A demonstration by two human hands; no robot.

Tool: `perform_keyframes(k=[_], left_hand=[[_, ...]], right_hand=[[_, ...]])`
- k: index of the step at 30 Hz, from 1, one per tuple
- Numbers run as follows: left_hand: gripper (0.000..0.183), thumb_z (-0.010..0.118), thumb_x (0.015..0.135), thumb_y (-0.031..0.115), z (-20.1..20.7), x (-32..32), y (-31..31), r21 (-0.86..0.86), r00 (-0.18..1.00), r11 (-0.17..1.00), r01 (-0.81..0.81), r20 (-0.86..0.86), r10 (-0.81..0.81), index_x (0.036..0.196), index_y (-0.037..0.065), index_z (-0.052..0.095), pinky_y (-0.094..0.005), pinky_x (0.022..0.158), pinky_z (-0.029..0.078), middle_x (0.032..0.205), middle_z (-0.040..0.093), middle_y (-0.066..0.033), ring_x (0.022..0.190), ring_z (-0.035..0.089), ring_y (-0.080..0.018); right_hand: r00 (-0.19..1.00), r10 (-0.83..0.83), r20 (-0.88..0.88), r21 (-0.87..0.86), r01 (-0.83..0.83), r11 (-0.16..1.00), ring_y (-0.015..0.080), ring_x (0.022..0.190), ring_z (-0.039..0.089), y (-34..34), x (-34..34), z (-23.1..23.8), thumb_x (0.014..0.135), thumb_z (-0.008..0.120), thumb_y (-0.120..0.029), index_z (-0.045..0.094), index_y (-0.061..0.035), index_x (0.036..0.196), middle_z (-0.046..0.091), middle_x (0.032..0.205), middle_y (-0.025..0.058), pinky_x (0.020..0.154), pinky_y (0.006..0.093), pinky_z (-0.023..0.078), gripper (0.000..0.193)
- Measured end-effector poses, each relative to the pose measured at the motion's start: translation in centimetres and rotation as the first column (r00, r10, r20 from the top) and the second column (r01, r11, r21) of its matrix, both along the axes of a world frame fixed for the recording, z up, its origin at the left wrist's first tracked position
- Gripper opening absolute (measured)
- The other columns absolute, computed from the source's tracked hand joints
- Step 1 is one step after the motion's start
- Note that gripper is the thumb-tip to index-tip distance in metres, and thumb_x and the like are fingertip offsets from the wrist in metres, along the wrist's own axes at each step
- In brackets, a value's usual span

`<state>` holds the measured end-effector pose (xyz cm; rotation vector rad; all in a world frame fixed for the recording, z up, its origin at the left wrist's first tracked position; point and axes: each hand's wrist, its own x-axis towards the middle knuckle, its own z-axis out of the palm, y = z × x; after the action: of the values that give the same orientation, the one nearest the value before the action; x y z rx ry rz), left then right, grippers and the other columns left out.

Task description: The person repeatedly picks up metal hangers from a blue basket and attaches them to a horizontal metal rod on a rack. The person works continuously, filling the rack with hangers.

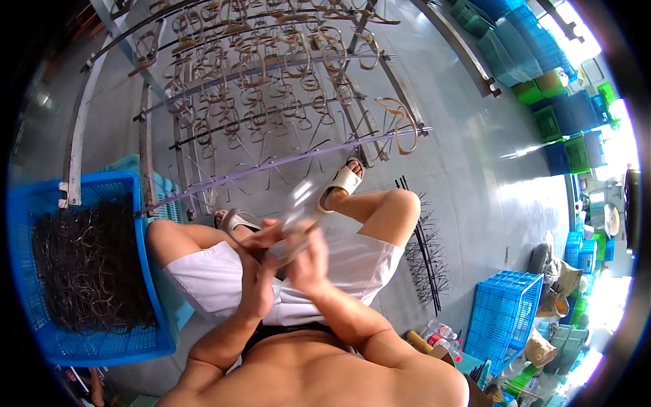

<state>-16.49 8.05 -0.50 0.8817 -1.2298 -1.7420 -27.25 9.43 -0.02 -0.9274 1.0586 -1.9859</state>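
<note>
Both hands are together over my lap, smeared by motion. My left hand [256,271] is closed, its fingers and thumb meeting around a thing that I cannot make out. Close beside it, my right hand [308,263] is curled shut. A pale, shiny blurred thing [297,207] stands out beyond its fingers, too smeared to name. In front of my knees runs a purple bar [274,163] with thin wire prongs. At its right end hangs a brown looped frame [405,132], like an eyeglass frame. To my left, a blue plastic crate [98,349] holds a heap of dark, thin, curved pieces [88,271].
A metal rack [146,129] ahead carries several bars hung with brown looped frames [254,68]. A dark pronged bar [424,254] lies on the floor by my right leg. Bottles [441,331] and a blue crate [505,315] stand right; stacked crates [576,152] line the far right.
</note>
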Motion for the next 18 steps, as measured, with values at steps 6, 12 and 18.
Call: perform_keyframes(k=[6,12,18], left_hand=[[0.035,0.05,0.089,0.001,1.1,0.9,-2.0,0.199,0.9,0.902,0.384,0.139,-0.413,0.124,0.0,0.045,-0.0232,0.077,0.044,0.103,0.055,-0.0076,0.097,0.056,-0.0135],[0.029,0.053,0.092,0.009,0.0,1.9,-2.6,0.121,0.907,0.902,0.415,0.021,-0.42,0.118,-0.003,0.051,-0.0258,0.066,0.052,0.094,0.063,-0.0136,0.086,0.064,-0.0183],[0.02,0.052,0.093,0.022,-0.4,2.2,-2.7,0.092,0.97,0.97,0.225,0.071,-0.232,0.094,0.002,0.052,-0.0252,0.035,0.043,0.055,0.055,-0.0092,0.041,0.053,-0.0144]], right_hand=[[0.774,-0.604,-0.19,0.272,0.633,0.725,0.0076,0.043,0.041,-2.8,-16.0,0.5,0.098,0.037,-0.02,0.043,-0.0018,0.1,0.044,0.065,0.0023,0.037,0.0225,0.037,0.019],[0.763,-0.618,-0.188,0.29,0.644,0.707,0.0051,0.045,0.041,-6.3,-17.9,-2.7,0.097,0.041,-0.017,0.05,-0.0029,0.101,0.049,0.069,0.001,0.037,0.0211,0.039,0.017],[0.799,-0.598,-0.068,0.301,0.588,0.751,0.0045,0.045,0.041,-7.0,-18.0,-2.9,0.097,0.042,-0.015,0.055,-0.0029,0.1,0.05,0.066,-0.0003,0.038,0.0214,0.039,0.018]])
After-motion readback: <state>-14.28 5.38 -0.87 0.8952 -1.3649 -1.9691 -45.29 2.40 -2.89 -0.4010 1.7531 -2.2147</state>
